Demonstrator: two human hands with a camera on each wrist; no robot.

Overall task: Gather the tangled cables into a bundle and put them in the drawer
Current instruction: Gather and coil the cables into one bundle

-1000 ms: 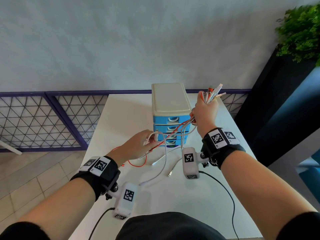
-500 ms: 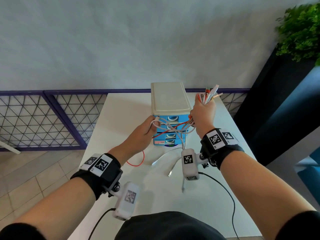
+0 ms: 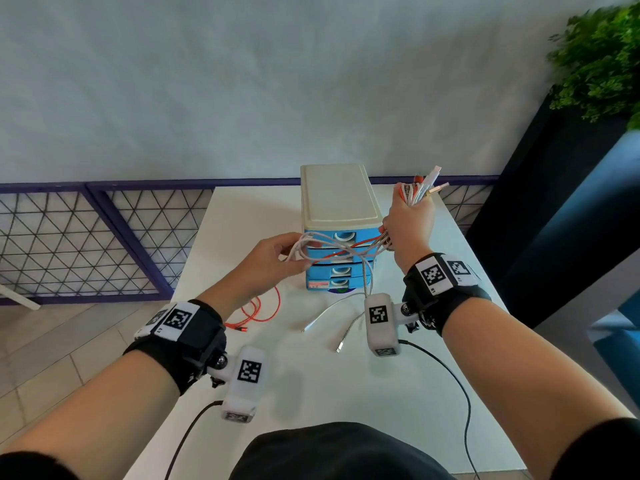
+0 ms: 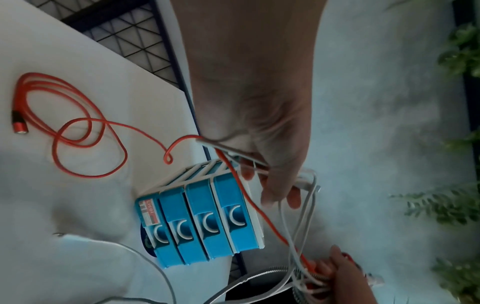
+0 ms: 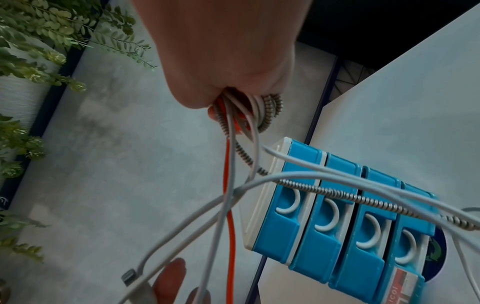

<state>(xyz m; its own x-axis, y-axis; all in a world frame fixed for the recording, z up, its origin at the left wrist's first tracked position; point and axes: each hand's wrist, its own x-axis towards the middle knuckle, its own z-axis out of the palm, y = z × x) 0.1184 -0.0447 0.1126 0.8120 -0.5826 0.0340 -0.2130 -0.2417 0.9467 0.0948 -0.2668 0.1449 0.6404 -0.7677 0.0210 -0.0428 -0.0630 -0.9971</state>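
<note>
right hand (image 3: 410, 223) fisted round cables (image 3: 341, 249), left hand (image 3: 273, 261) pinching strands

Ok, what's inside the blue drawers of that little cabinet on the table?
Cannot tell: all four blue drawers of the cabinet are shut, hiding their contents. Only cables cross their fronts, stretched between both hands.

Tabletop (image 3: 249, 216) plain white. Drawer unit (image 3: 337, 199): cream top, bright blue drawer fronts (image 5: 335, 230) with white crescent handles; red-and-white label on lowest front. Cables: orange-red cable (image 4: 78, 131) with red-and-black plug, white cables (image 3: 311, 242), silver braided cable (image 5: 363, 200) with ridged coil pattern. Wrist bands (image 3: 194, 327) black, carrying black-and-white square code tags. Railing (image 3: 104, 216) purple, black triangular mesh. Wall pale grey-blue, mottled. Plant (image 3: 602, 57) green, upper right of frame.
</note>
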